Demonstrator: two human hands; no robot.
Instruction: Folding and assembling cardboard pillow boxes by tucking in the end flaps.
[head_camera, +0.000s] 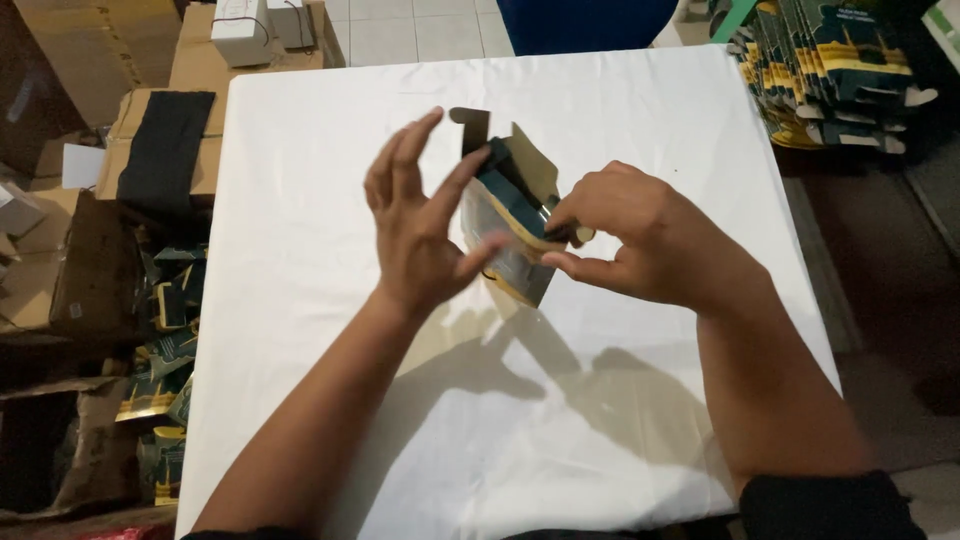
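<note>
Your left hand (420, 215) is spread wide, fingers fanned upward, with only the thumb and the heel of the palm resting against the near face of the small dark green and gold cardboard carton (515, 215). Your right hand (635, 235) is nearly closed, thumb and forefinger pinching the carton's right edge near a small tab. The one carton is held just above the middle of the white cloth-covered table (300, 180), tilted, its long axis running from upper left down to lower right, with the open end and its unfolded brown flaps pointing up and away from you. One flap stands upright at the top left, another leans toward the right.

Beyond your hands, at the far right corner, sits one stack of flat, unfolded green and gold cartons (830, 65), fanned like cards. To the left of the table lie several brown cardboard boxes (60, 270), a black strip of fabric (165, 150) draped over one of them, and two small white boxes (262, 25) side by side at the far left.
</note>
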